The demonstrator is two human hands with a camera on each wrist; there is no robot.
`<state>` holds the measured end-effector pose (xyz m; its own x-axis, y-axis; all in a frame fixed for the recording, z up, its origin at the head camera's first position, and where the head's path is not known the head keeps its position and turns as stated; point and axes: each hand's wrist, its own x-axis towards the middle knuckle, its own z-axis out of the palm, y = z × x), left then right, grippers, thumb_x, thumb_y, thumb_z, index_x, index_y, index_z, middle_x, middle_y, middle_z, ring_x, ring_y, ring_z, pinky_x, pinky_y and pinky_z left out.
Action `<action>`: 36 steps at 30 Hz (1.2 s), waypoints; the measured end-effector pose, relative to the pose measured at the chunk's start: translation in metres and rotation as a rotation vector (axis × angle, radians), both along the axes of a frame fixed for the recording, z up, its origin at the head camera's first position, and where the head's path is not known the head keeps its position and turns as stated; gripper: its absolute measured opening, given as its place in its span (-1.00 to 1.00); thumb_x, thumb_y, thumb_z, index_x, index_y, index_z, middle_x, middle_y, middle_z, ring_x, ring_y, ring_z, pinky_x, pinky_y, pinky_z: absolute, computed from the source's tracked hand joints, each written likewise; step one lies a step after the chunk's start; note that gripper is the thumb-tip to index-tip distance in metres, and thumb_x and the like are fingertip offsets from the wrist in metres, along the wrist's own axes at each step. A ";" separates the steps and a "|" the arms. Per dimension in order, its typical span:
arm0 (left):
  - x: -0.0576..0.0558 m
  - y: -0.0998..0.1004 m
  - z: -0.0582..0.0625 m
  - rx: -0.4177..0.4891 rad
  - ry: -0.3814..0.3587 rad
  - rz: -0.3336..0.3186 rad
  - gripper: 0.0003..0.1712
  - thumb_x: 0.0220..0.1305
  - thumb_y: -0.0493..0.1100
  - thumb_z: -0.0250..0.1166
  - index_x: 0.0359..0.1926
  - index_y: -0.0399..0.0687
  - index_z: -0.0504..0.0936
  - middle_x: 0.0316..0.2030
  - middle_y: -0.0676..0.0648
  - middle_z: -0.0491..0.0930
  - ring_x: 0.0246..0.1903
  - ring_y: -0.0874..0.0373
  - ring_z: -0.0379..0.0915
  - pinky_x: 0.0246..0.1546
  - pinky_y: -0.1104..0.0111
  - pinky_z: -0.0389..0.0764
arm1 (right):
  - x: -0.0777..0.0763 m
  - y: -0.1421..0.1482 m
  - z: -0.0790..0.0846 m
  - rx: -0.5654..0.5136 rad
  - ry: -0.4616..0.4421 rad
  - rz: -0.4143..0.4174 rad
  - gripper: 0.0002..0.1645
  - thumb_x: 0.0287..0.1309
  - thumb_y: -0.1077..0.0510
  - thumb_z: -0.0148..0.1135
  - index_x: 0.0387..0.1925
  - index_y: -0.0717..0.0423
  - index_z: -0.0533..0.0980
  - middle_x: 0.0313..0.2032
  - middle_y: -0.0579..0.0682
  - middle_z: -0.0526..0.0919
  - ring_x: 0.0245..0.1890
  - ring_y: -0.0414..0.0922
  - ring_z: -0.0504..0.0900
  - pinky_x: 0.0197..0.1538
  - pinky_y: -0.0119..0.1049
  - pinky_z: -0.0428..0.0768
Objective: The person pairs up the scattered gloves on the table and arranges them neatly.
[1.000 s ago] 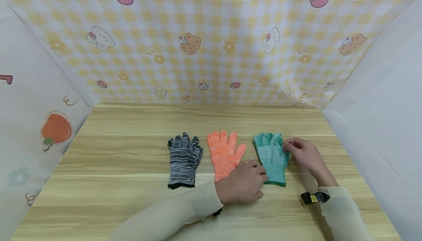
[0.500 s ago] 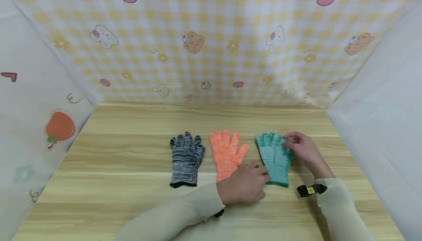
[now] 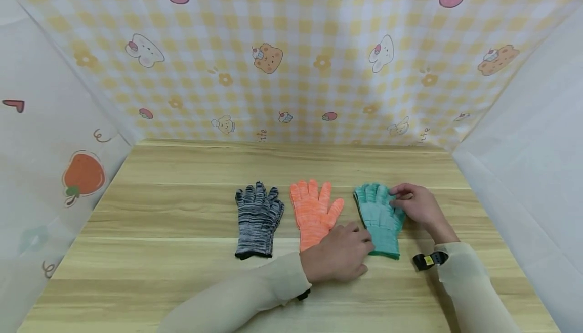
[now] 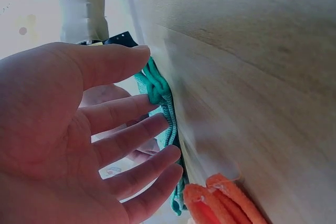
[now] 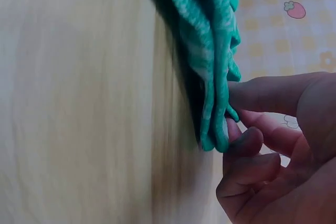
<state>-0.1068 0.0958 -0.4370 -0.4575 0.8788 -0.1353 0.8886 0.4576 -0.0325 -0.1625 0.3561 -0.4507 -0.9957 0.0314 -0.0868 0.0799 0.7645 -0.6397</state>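
Note:
A pair of green knit gloves (image 3: 378, 216), one stacked on the other, lies at the right of the row with fingers pointing away. My right hand (image 3: 419, 206) pinches at the finger end of the upper green glove on its right side; in the right wrist view the thumb (image 5: 268, 93) and curled fingers meet its edge. My left hand (image 3: 339, 254) is at the cuff, fingers (image 4: 131, 142) extended and slightly bent, the tips touching or very near the green cuff. Orange gloves (image 3: 311, 211) lie beside it, their cuff partly hidden by my left hand.
Grey-black striped gloves (image 3: 257, 221) lie left of the orange ones on the wooden table (image 3: 159, 211). A yellow checked cloth (image 3: 291, 90) hangs at the table's back edge, with white sheets along both sides. My left forearm crosses the front.
My right hand has moved slightly up along the green gloves toward the fingertips. The left hand stays at the cuff. The head view has shifted a little.

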 end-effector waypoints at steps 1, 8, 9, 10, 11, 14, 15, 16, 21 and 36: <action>0.000 0.000 0.000 0.001 0.000 0.001 -0.48 0.34 0.28 0.14 0.25 0.29 0.51 0.21 0.20 0.41 0.12 0.19 0.30 -0.07 0.34 0.49 | -0.001 0.001 0.000 0.024 0.003 0.011 -0.68 0.18 0.14 0.35 -0.04 0.18 0.62 -0.03 0.23 0.59 -0.03 0.14 0.54 -0.09 -0.03 0.54; -0.001 0.000 0.000 0.000 -0.018 0.012 -0.48 0.34 0.29 0.14 0.24 0.31 0.51 0.21 0.21 0.40 0.13 0.20 0.30 -0.03 0.33 0.49 | -0.009 0.004 0.007 0.127 0.022 0.055 -0.74 0.28 0.06 0.25 -0.12 0.13 0.68 0.04 0.25 0.53 0.10 0.24 0.44 0.07 0.21 0.40; -0.001 0.000 0.000 -0.001 -0.017 0.011 -0.48 0.34 0.29 0.14 0.24 0.31 0.52 0.20 0.21 0.40 0.12 0.20 0.30 -0.04 0.33 0.49 | -0.011 0.003 0.009 0.128 0.024 0.048 -0.72 0.30 0.03 0.23 -0.12 0.13 0.67 0.03 0.24 0.54 0.08 0.23 0.46 0.05 0.19 0.42; -0.001 0.000 0.000 -0.003 -0.018 0.011 -0.49 0.34 0.29 0.14 0.24 0.31 0.51 0.20 0.21 0.40 0.12 0.20 0.30 -0.04 0.32 0.49 | -0.013 0.003 0.009 0.127 0.019 0.040 -0.69 0.32 0.00 0.22 -0.10 0.13 0.66 0.02 0.23 0.56 0.06 0.21 0.48 0.02 0.16 0.44; -0.001 0.000 0.000 -0.006 -0.020 0.012 -0.49 0.34 0.29 0.14 0.24 0.32 0.51 0.20 0.21 0.40 0.12 0.20 0.30 -0.04 0.32 0.49 | -0.016 0.002 0.010 0.126 0.015 0.035 -0.65 0.33 -0.03 0.20 -0.08 0.13 0.65 0.01 0.21 0.58 0.03 0.19 0.50 -0.01 0.13 0.46; -0.001 0.001 0.000 -0.009 -0.029 0.019 -0.49 0.34 0.28 0.14 0.24 0.32 0.51 0.19 0.22 0.40 0.11 0.21 0.30 -0.05 0.33 0.48 | -0.025 -0.001 0.010 0.131 -0.017 0.048 -0.59 0.32 -0.08 0.21 -0.04 0.16 0.62 -0.05 0.18 0.63 -0.08 0.11 0.57 -0.10 0.02 0.52; -0.001 0.001 0.000 -0.009 -0.032 0.022 -0.50 0.35 0.28 0.14 0.24 0.32 0.51 0.18 0.23 0.40 0.11 0.21 0.30 -0.06 0.33 0.48 | -0.027 -0.002 0.010 0.136 -0.030 0.060 -0.59 0.30 -0.07 0.22 -0.05 0.17 0.62 -0.08 0.16 0.65 -0.13 0.08 0.58 -0.14 -0.03 0.53; -0.001 0.001 -0.001 -0.009 -0.035 0.024 -0.50 0.35 0.28 0.14 0.24 0.32 0.51 0.18 0.23 0.41 0.11 0.21 0.30 -0.05 0.33 0.47 | -0.030 -0.003 0.009 0.141 -0.045 0.072 -0.60 0.30 -0.06 0.24 -0.07 0.18 0.62 -0.12 0.15 0.66 -0.18 0.05 0.58 -0.17 -0.07 0.54; 0.000 0.001 0.000 -0.011 -0.046 0.025 -0.51 0.35 0.27 0.14 0.24 0.32 0.51 0.18 0.23 0.41 0.13 0.21 0.30 -0.02 0.33 0.47 | -0.039 -0.005 0.006 0.156 -0.057 0.094 -0.78 0.30 0.06 0.24 -0.24 0.14 0.64 -0.30 0.05 0.66 -0.41 -0.06 0.54 -0.35 -0.21 0.51; -0.001 0.002 0.002 -0.009 -0.049 0.024 -0.50 0.36 0.26 0.14 0.25 0.32 0.50 0.20 0.23 0.40 0.16 0.22 0.28 0.04 0.33 0.45 | -0.054 -0.009 0.008 0.173 0.022 0.148 -0.88 0.28 0.13 0.24 -0.26 0.11 0.61 -0.31 0.04 0.64 -0.38 -0.04 0.52 -0.29 -0.18 0.47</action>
